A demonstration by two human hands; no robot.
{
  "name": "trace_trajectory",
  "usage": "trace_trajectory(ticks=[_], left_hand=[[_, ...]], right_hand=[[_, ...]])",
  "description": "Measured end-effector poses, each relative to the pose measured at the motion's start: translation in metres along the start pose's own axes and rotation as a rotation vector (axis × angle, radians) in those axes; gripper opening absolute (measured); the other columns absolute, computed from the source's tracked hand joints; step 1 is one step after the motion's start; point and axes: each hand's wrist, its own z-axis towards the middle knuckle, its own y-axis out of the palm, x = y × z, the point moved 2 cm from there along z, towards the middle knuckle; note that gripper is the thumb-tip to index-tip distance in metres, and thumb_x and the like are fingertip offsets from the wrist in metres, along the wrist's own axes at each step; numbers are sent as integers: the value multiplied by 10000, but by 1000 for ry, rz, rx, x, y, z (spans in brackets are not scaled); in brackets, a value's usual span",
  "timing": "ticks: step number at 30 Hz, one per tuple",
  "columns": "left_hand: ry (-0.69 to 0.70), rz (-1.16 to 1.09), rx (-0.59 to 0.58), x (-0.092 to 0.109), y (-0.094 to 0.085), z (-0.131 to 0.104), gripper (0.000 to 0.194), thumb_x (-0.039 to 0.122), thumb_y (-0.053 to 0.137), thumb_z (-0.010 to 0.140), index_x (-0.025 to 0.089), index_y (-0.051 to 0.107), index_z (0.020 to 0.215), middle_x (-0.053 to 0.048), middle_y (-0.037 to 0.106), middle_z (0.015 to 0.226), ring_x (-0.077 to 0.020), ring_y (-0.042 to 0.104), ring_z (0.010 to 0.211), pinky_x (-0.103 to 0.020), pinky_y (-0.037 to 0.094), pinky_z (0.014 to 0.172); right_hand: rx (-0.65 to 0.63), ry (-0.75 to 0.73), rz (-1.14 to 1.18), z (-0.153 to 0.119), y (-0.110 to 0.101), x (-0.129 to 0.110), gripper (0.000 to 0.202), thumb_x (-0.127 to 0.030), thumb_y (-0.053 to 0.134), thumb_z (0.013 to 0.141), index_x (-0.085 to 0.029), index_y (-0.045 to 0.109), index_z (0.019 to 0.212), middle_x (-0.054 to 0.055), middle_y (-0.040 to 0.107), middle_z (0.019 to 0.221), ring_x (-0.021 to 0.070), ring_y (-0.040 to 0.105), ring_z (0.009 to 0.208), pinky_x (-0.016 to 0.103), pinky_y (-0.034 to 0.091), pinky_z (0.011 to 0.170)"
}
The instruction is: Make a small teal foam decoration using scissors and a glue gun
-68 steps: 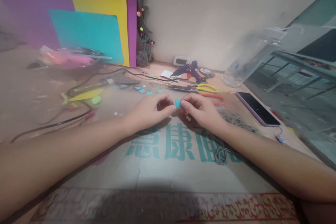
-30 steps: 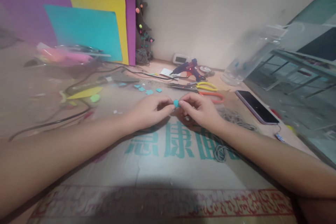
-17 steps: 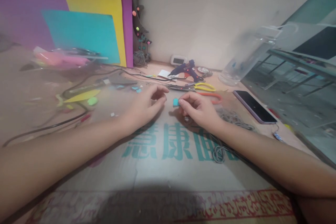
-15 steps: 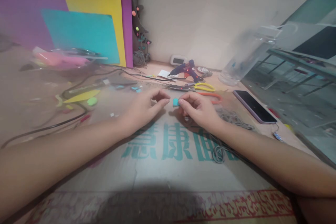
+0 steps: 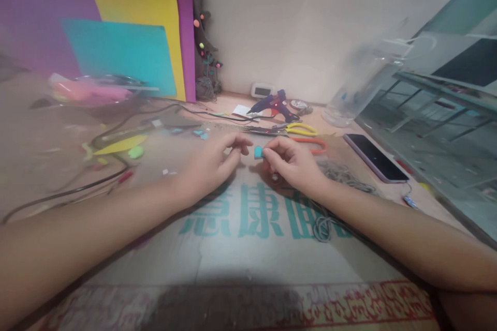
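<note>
Between the thumb and fingertips of my right hand [image 5: 293,163] is a small teal piece [image 5: 258,152], flat and rounded at its top edge; it looks like cut craft foam. Just left of it, my left hand [image 5: 219,160] hovers with fingers curled and the thumb apart, holding nothing I can see. A narrow gap separates its fingertips from the teal piece. Both hands are above a board printed with large teal characters [image 5: 260,212]. Behind my right hand lie orange-handled scissors [image 5: 320,146] and a yellow-handled tool [image 5: 303,129].
A dark blue glue gun [image 5: 272,104] rests at the back near the wall. Grey cord [image 5: 324,227] lies under my right forearm. A phone [image 5: 375,158] and a clear jug [image 5: 353,93] stand to the right. Coloured sheets [image 5: 128,57] lean at back left, with a black cable [image 5: 66,186] in front.
My left fingers have shifted a little, with the thumb drawn back from the fingertips. My right hand keeps its pinch on the teal piece. The view has moved slightly.
</note>
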Motion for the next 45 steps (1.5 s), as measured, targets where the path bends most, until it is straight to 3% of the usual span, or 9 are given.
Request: trace_trajectory(ticks=[3, 7, 11, 27, 40, 43, 45], left_hand=[[-22, 4, 22, -3, 0, 1, 225, 90, 482, 884, 186, 648, 1001, -3, 723, 937, -148, 666, 882, -277, 505, 811], [61, 65, 37, -5, 1, 2, 77, 229, 613, 896, 190, 677, 909, -2, 724, 886, -159, 653, 848, -293, 485, 803], [180, 144, 23, -3, 2, 1, 154, 328, 623, 911, 189, 688, 903, -23, 728, 891, -183, 641, 875, -322, 454, 813], [355, 310, -49, 0, 2, 1, 159, 306, 546, 943, 194, 651, 901, -39, 704, 893, -197, 598, 876, -331, 408, 791], [282, 304, -51, 0, 3, 1, 93, 241, 568, 894, 192, 627, 842, -25, 681, 847, -203, 596, 865, -344, 415, 801], [206, 300, -52, 1, 3, 0, 40, 214, 560, 855, 188, 589, 862, -37, 659, 858, -211, 593, 866, -351, 430, 798], [149, 282, -29, 1, 2, -1, 116, 202, 563, 816, 180, 569, 930, -49, 651, 902, -215, 594, 875, -352, 447, 799]], right_hand=[[8, 1, -4, 0, 0, 0, 182, -336, 561, 905, -187, 564, 801, -16, 621, 620, 103, 555, 521, 223, 441, 503], [-3, 23, 17, -1, 0, 0, 186, -343, 566, 905, -187, 559, 802, -16, 626, 620, 103, 558, 521, 217, 444, 495], [-9, 28, 13, 0, 0, -2, 180, -321, 563, 903, -186, 548, 785, -17, 618, 619, 98, 555, 523, 212, 447, 500], [-21, -16, -17, -2, 2, -5, 177, -324, 559, 904, -193, 550, 784, -27, 592, 587, 96, 537, 495, 210, 417, 471], [-32, 14, 64, -2, 1, -4, 214, -376, 571, 906, -193, 545, 797, -18, 625, 610, 98, 558, 515, 213, 449, 495], [-24, 22, 74, -1, 1, -5, 220, -378, 578, 902, -194, 542, 787, -21, 620, 601, 97, 555, 507, 211, 448, 491], [-18, 28, 78, -1, 1, -5, 228, -390, 581, 898, -196, 541, 785, -21, 623, 604, 98, 558, 508, 213, 452, 491]])
